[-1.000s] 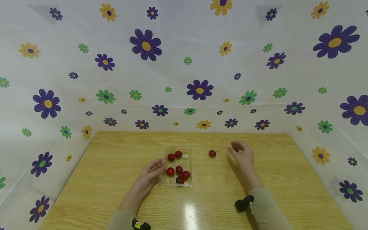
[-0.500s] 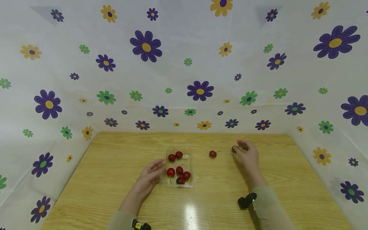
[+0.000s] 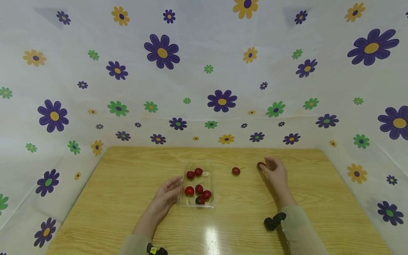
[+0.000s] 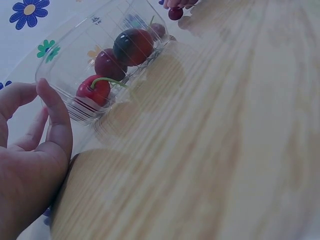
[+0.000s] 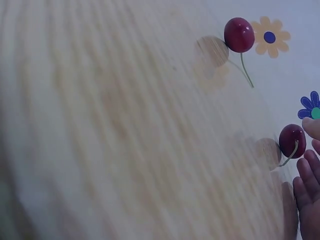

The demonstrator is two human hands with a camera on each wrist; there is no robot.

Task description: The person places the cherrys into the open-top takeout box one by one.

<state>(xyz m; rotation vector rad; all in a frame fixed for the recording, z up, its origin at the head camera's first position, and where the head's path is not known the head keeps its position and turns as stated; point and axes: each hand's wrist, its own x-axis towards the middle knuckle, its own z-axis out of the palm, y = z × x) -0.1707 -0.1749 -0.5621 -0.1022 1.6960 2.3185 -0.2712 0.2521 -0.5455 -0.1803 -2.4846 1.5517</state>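
A clear plastic box (image 3: 213, 182) holding several red cherries stands mid-table in the head view; one cherry (image 4: 133, 47) inside is partly dark. My left hand (image 3: 166, 194) lies along the box's left side, its loosely bent fingertips touching or nearly touching the wall. To the right, my right hand (image 3: 276, 174) is beside a cherry (image 5: 292, 141) on the table. In the right wrist view its thumb is close against that cherry, and the other fingers lie fairly straight. Contact with the cherry is hard to tell. Another stemmed cherry (image 3: 236, 171) sits between box and right hand.
The wooden table (image 3: 143, 159) carries everything and ends at a white flower-print sheet (image 3: 191, 81) at the back and sides. Each wrist wears a small black camera (image 3: 275, 221).
My right hand has shifted a little to the right, and the cherry by its thumb now shows more. My left hand, the box and the other cherries stay put.
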